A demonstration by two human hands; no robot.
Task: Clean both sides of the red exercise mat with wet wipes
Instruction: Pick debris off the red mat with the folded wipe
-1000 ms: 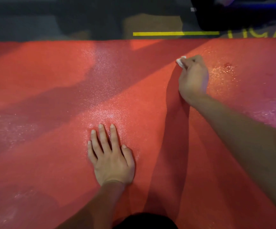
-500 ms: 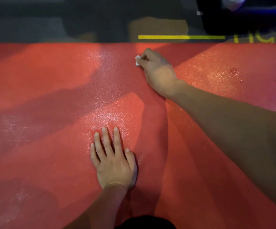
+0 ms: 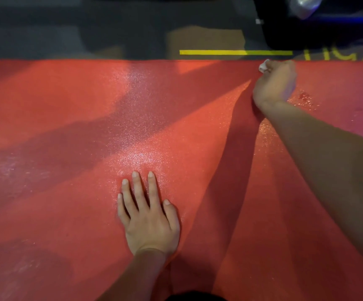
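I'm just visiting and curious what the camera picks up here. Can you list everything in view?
exercise mat: one, red, spread on the floor, filling most of the view
wet wipe: one, white, at the mat's far edge, in the right hand
floor: dark grey, beyond the mat
yellow line: one, on the floor past the mat's far edge
yellow markings: on the floor, far right; unreadable
dark object: one, black, top right; cannot tell what
left hand: flat on the mat, fingers straight
right hand: grips the wipe at the far edge
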